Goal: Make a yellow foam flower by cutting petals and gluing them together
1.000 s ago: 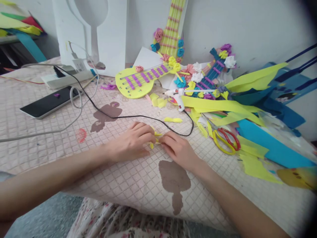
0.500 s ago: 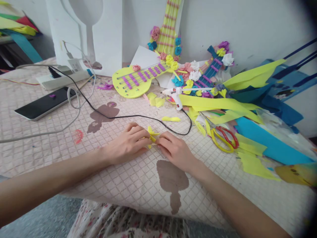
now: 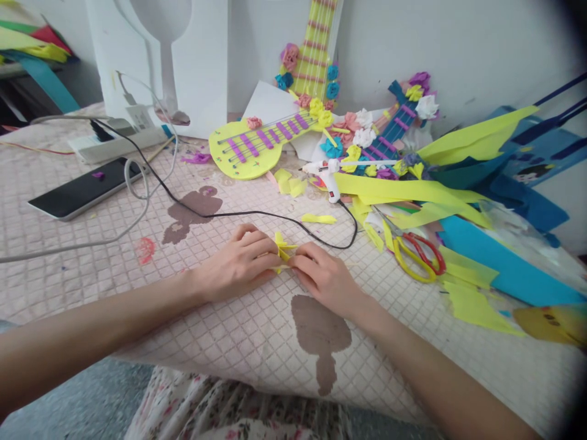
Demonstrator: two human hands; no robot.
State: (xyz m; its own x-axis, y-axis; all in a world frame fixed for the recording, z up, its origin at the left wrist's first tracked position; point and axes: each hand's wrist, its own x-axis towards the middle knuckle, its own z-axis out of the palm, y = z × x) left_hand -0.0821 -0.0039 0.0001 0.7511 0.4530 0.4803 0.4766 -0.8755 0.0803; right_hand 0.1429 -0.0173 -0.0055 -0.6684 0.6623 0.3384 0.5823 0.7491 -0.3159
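Note:
Between my two hands, low over the quilted cloth, is a small piece of yellow crepe paper (image 3: 285,246) with narrow points sticking up. My left hand (image 3: 243,261) is closed on its left side, fingers bent and thumb underneath. My right hand (image 3: 323,275) pinches its right side, fingertips almost meeting those of the left. The fingers hide much of the paper. Just beyond my hands lies a loose yellow paper strip (image 3: 318,219). Farther back, a white glue gun (image 3: 328,177) rests with its black cord (image 3: 257,212) looping across the cloth.
Scissors (image 3: 417,256) with red and yellow handles lie to the right among yellow and blue paper sheets (image 3: 499,260). A yellow paper guitar (image 3: 245,150) and a blue one (image 3: 389,137) with paper flowers are at the back. A phone (image 3: 85,186) and power strip (image 3: 119,146) occupy the left.
Both hands stay in nearly the same place, still gripping the yellow crepe paper, with only slight finger movement. The whole view has shifted a little.

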